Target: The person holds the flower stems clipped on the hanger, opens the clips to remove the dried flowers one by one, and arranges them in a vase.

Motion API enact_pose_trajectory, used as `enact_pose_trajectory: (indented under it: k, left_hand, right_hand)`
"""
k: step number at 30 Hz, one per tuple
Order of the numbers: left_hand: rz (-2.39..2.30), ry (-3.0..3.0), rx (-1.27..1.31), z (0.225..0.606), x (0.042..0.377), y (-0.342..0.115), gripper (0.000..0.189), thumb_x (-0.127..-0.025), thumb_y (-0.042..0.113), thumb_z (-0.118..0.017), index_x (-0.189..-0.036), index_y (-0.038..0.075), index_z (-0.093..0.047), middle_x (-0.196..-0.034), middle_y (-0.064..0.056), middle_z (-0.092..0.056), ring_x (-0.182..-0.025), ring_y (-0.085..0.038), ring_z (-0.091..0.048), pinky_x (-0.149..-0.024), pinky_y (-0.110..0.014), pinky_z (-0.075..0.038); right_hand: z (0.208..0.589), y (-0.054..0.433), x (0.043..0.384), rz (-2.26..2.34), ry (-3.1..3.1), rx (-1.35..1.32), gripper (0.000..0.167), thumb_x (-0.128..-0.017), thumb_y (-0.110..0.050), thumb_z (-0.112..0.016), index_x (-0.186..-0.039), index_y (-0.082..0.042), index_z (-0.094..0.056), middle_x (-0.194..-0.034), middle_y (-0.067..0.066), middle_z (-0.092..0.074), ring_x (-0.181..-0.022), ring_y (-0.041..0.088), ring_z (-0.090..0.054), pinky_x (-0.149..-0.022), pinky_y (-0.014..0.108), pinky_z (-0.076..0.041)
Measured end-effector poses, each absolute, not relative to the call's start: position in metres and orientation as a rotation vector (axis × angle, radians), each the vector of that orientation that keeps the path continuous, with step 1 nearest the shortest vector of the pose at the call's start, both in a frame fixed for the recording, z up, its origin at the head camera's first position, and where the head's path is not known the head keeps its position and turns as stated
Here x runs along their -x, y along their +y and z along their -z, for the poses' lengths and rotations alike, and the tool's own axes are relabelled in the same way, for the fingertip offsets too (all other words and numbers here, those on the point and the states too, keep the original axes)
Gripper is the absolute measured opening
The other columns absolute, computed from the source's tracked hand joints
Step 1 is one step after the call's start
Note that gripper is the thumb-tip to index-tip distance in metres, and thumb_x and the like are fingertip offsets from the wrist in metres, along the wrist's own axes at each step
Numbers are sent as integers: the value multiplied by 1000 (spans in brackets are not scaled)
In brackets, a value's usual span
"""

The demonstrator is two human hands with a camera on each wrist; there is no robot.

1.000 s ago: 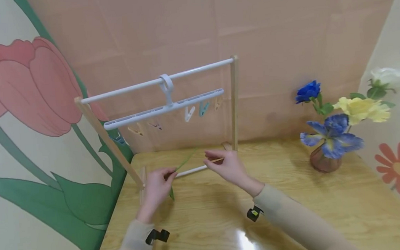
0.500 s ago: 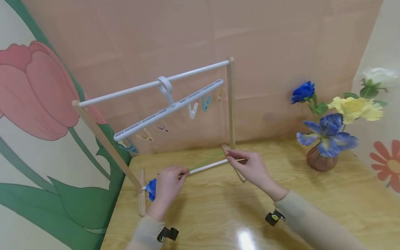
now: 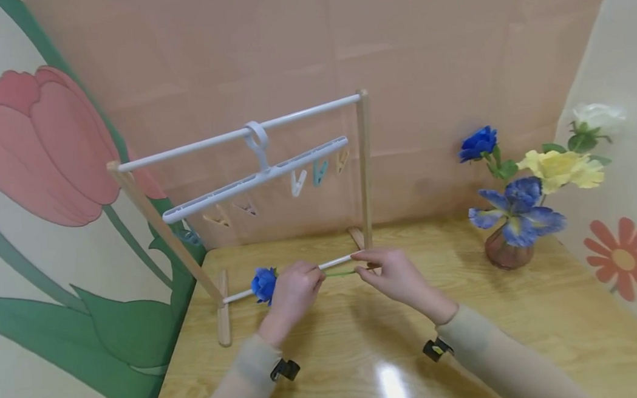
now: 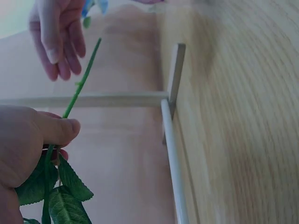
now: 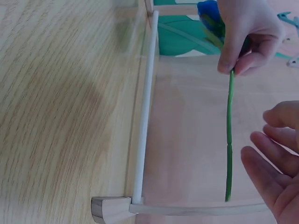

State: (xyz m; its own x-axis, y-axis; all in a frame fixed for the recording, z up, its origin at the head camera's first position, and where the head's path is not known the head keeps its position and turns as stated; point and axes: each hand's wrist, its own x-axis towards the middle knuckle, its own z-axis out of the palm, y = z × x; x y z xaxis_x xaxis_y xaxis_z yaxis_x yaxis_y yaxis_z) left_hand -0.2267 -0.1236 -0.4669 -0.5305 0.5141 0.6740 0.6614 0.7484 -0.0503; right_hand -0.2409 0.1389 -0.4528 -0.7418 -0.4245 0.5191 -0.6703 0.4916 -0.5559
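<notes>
My left hand [image 3: 296, 287] pinches the green stem [image 5: 229, 116] of an artificial blue flower [image 3: 263, 284] between thumb and fingers. The bloom lies to the left of that hand, and the bare stem runs out to its right. Serrated leaves [image 4: 67, 205] hang below the grip in the left wrist view. Close to the stem's free end is my right hand [image 3: 397, 276], its fingers spread and curved; the right wrist view has a gap between them and the stem [image 4: 84, 77].
A white and wooden rack [image 3: 367, 165] stands behind the hands, with a clip hanger [image 3: 257, 178] on its top bar and several clothespins [image 3: 298, 183] below. A lower bar [image 3: 237, 296] runs near the tabletop [image 3: 333, 356]. To the right is a vase [image 3: 508, 251] of artificial flowers.
The left hand has moved right with the flower, whose bloom has come into view on the left while its stem swung level to the right. My right hand moved right. The hanger swings on the bar.
</notes>
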Motion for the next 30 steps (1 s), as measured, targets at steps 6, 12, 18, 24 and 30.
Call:
enact_pose_trajectory:
  k: [6, 12, 18, 24, 30]
  left_hand:
    - [247, -2224, 961, 469, 227, -114, 10, -87, 4, -89, -86, 11, -81, -87, 1, -74, -83, -17, -71, -74, -32, -62]
    - [235, -2220, 1021, 468, 225, -104, 10, -88, 3, -88, -86, 11, -82, -91, 0, -76, -86, -17, -70, -76, -30, -61]
    - [197, -2225, 1038, 464, 221, -94, 13, -89, 0, -86, -88, 12, -83, -94, -1, -77, -92, -16, -71, -83, -31, -62]
    - [187, -2231, 1065, 463, 222, -88, 11, -89, 1, -86, -89, 12, -84, -94, -1, -77, -92, -16, -71, -86, -31, -62]
    - [213, -2219, 1091, 465, 224, -83, 12, -88, -1, -86, -90, 10, -83, -94, -1, -76, -93, -16, -71, -85, -31, -61]
  right_hand:
    - [452, 141, 243, -1025, -2533, -1030, 21, -96, -8, -80, -116, -5, -82, -112, 10, -80, -99, 24, -78, -80, 39, -66]
    - [455, 141, 242, -991, -2650, -1115, 14, -98, -11, -79, -111, -8, -83, -105, 4, -81, -88, 10, -75, -75, 32, -64]
    - [457, 142, 241, -1010, -2688, -1128, 14, -97, -9, -80, -110, -5, -83, -98, -1, -81, -86, 7, -75, -74, 24, -62]
    - [460, 143, 241, -973, -2697, -1127, 8, -96, -11, -82, -103, -11, -84, -94, -3, -81, -84, 5, -74, -73, 24, -61]
    - [460, 147, 241, -955, -2705, -1125, 7, -95, -11, -82, -100, -13, -84, -92, -7, -80, -79, 0, -70, -69, 23, -60]
